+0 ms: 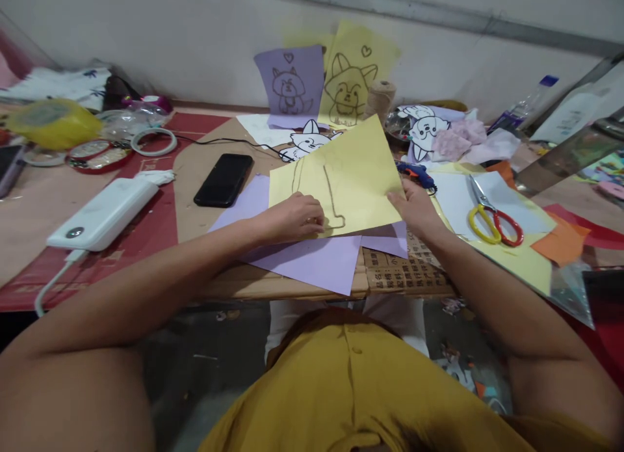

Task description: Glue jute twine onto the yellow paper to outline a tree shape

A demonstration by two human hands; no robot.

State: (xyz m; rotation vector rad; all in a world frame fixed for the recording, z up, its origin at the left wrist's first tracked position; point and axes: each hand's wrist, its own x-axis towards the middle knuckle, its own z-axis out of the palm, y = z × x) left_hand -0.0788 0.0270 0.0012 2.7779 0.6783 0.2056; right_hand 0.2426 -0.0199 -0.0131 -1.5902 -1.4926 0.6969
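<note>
A yellow sheet of paper (361,179) is raised at a tilt in front of me, bearing a partial brown cord-like outline (331,192). My right hand (414,205) pinches its right edge between thumb and fingers. Over the lower left of the sheet, my left hand (297,216) has its fingers curled and closed beside the outline; whatever they hold is hidden. Purple paper (312,260) lies beneath on cardboard. Just beyond my right hand is a blue glue gun (418,177), partly covered.
Scissors (492,218) with yellow and red handles lie on papers at right. A black phone (224,179) and white power bank (104,214) sit at left. Purple (290,84) and yellow (348,81) animal pictures lean on the wall beside a twine spool (381,99).
</note>
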